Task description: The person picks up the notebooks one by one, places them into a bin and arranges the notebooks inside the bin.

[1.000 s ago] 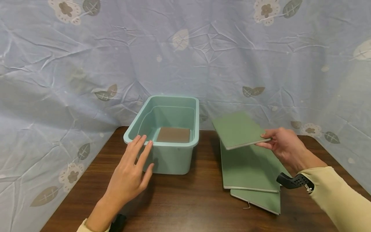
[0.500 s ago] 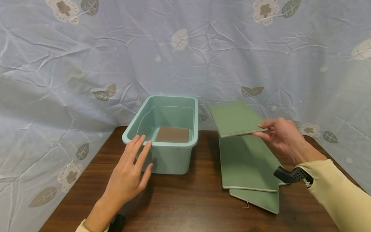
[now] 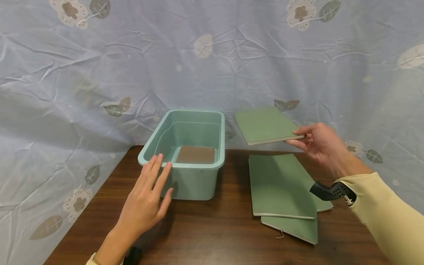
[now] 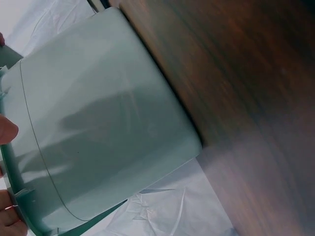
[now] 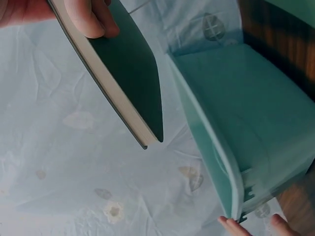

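Observation:
A green notebook (image 3: 266,124) with pale page edges is pinched at its right side by my right hand (image 3: 322,149), thumb on top and fingers below. It is held in the air above a loose pile of green notebooks (image 3: 281,187) on the table. In the right wrist view the lifted notebook (image 5: 130,73) shows its page block between dark green covers. My left hand (image 3: 144,202) has its fingers spread and touches the near rim of a light green plastic bin (image 3: 195,184). A flat brown item (image 3: 196,154) lies on the bin's floor.
The dark wooden table (image 3: 212,235) has a patterned cloth (image 3: 205,81) hanging behind and around it. From the lowest notebook a thin ribbon (image 3: 281,235) sticks out at the front. The bin stands left of the pile, with bare wood between them.
My right hand has raised the notebook off the pile and shifted it slightly left, and it is now more level. My left hand stays at the bin's rim.

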Available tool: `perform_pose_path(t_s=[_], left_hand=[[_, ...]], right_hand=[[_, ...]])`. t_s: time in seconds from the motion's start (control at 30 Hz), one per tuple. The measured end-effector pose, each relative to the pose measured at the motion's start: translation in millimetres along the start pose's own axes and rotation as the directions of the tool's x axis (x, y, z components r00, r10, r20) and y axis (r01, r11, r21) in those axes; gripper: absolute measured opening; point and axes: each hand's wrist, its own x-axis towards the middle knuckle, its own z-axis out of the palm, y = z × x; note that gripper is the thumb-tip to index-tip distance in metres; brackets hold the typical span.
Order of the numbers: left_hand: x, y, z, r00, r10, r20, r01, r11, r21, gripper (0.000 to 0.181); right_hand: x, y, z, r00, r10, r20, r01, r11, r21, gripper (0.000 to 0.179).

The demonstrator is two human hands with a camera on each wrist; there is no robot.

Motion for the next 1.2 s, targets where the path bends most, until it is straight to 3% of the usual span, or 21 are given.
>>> perform_pose_path(t_s=[0.4,0.73,1.2], left_hand=[[0.5,0.9,-3.9,1.000,0.004,-0.012,-0.004,1.000,0.004,0.055],[1.5,3.7,-3.6,1.000,0.001,-0.015,-0.001,1.000,0.013,0.055],[1.7,1.8,-2.2,1.000,-0.008,-0.001,0.008,1.000,0.010,0.056]], right_hand=[[-1.8,-19,22,0.999,-0.025,0.028,0.022,0.995,0.097,0.096],[-3.9,-27,36,0.998,-0.045,0.039,0.041,0.994,0.101,0.093],[-2.4,-21,53,0.998,-0.047,0.028,0.044,0.993,0.111,0.092]])
